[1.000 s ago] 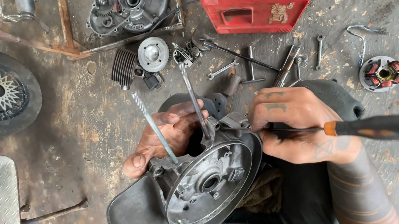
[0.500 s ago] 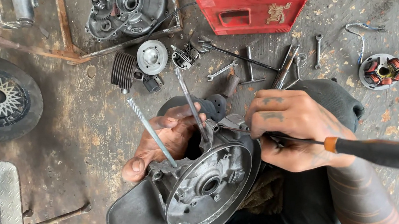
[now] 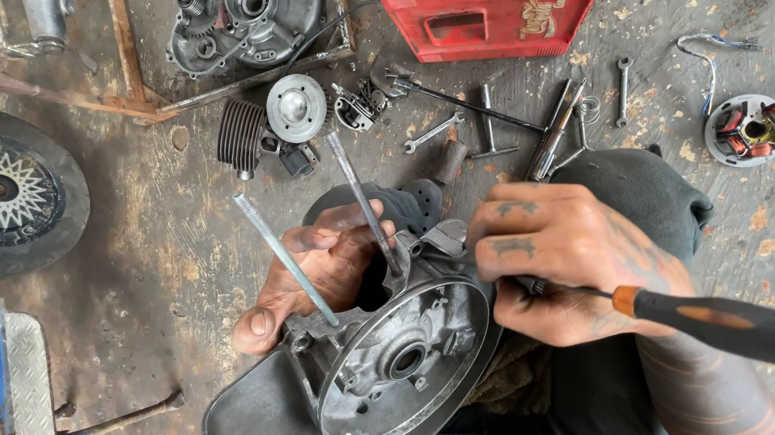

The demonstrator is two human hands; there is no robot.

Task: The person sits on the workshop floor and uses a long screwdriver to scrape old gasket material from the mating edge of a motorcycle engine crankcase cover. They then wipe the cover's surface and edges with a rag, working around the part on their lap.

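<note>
- Left hand: grip wrapped around the near edge of the engine casing, steadying it on the lap.
- Two long studs stick up from the casing.
- Right hand: grip pinching the screwdriver, shaft against the casing top.

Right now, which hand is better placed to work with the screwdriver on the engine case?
The right hand. It already grips the screwdriver, whose shaft points toward the engine case. The left hand is busy bracing the case from the far side, beside its long studs.
</note>
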